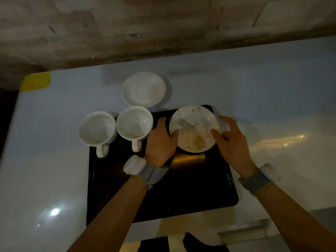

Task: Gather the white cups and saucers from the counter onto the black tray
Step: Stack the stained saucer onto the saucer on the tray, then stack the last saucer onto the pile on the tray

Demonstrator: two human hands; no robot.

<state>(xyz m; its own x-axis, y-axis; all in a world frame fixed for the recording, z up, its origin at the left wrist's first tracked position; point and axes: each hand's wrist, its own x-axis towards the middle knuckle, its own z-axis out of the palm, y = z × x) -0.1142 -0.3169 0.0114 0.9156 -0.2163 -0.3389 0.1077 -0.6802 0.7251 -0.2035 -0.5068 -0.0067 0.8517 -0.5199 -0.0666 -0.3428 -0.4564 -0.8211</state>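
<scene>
A black tray (181,193) lies on the white counter in front of me. Two white cups stand at its far left: one cup (134,124) on the tray, the other cup (97,129) at the tray's left corner, both handles towards me. A gold-veined white saucer (194,128) is over the tray's far right part. My left hand (160,140) grips its left rim, thumb on top. My right hand (231,140) touches its right rim with fingers spread. A plain white saucer (143,90) rests on the counter just beyond the tray.
The white counter (263,99) runs left and right, with a stone-tiled wall (145,30) behind it. A yellow tape patch (35,81) marks the far left corner. The counter's near edge is just below the tray. Both wrists wear grey bands with white devices.
</scene>
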